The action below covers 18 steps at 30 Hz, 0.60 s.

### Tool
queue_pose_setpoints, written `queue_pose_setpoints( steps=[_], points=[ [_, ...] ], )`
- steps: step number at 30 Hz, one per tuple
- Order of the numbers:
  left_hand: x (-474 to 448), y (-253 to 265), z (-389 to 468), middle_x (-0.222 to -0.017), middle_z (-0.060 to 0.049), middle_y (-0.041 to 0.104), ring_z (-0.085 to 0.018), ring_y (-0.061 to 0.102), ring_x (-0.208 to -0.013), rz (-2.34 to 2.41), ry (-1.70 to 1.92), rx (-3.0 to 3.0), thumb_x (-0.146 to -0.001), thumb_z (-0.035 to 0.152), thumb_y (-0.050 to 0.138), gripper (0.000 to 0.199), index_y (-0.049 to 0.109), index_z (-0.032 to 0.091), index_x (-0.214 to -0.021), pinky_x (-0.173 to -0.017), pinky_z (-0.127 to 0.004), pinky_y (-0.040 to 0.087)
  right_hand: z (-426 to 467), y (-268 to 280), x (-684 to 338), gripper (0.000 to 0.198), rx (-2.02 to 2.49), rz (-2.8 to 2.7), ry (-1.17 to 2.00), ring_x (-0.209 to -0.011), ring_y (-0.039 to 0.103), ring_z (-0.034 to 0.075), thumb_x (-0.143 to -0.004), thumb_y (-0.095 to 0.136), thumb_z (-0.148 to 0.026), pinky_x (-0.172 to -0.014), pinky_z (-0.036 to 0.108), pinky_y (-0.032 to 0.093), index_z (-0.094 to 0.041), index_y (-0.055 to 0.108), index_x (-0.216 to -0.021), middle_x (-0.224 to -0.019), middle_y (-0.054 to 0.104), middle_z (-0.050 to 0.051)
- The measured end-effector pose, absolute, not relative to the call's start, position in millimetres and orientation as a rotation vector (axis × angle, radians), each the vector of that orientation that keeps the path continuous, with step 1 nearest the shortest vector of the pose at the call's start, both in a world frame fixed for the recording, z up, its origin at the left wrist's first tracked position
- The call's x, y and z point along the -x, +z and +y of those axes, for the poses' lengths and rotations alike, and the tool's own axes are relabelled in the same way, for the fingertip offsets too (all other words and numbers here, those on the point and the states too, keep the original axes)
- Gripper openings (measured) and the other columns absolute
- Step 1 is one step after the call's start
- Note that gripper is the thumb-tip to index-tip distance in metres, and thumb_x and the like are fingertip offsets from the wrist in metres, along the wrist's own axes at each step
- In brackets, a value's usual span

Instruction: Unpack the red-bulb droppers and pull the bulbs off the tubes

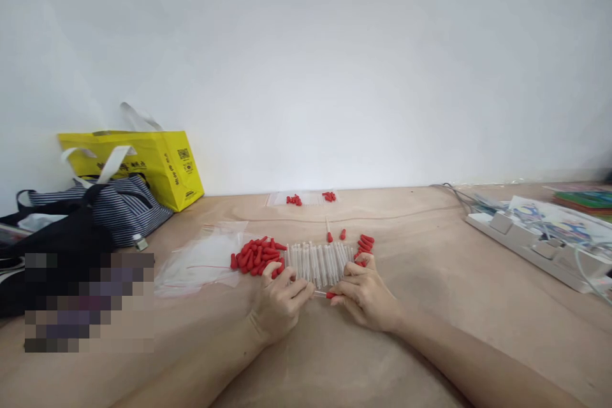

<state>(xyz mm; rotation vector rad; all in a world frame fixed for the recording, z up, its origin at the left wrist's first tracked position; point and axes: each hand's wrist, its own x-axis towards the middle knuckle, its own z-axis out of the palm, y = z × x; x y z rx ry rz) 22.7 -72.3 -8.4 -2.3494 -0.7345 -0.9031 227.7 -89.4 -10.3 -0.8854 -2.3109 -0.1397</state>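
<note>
In front of me, my left hand [282, 299] pinches a thin clear dropper tube [320, 294], which lies level and points right. My right hand [367, 296] is closed on a red rubber bulb [330, 295] at the tube's right end. How deep the tube sits in the bulb cannot be made out. Just beyond both hands lies a row of clear tubes [319, 262]. A heap of red bulbs [255, 255] touches the row's left side, and a smaller group of red bulbs [366, 241] lies at its right. One dropper with a bulb [329, 237] lies behind the row, near a single bulb [343, 234].
Clear plastic bags [201, 264] lie left of the heap. Near the wall sits a bag of red-bulbed droppers [306, 199]. A yellow bag [176, 172] and a striped bag [129, 204] stand at left. At right are a white power strip [521, 252], cables and printed sheets.
</note>
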Motion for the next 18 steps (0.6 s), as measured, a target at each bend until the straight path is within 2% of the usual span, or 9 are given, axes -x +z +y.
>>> queue_pose_setpoints(
  steps=[11,18],
  points=[
    [-18,-2,-74,-0.058,0.004,0.061,-0.014,0.051,-0.068,-0.745,-0.913,2.329,-0.074,0.009,0.044,0.020,0.059,0.023,-0.073,-0.077,-0.036,0.026,-80,2,-249,0.026,0.933,-2.384,0.217,-0.068,0.048,0.013,-0.083,0.044,-0.032,-0.078,0.035,0.026,-0.021,0.058,-0.065,-0.058,0.056,-0.002],
    [5,15,-52,-0.076,-0.003,0.066,-0.017,0.055,-0.073,-1.428,-1.204,2.410,-0.081,0.022,0.039,0.020,0.059,0.019,-0.078,-0.068,-0.033,0.038,-42,-9,-283,0.032,1.221,-1.884,0.373,-0.074,0.052,0.015,-0.083,0.040,-0.040,-0.070,0.026,0.039,-0.020,0.057,-0.066,-0.073,0.057,0.002]
  ],
)
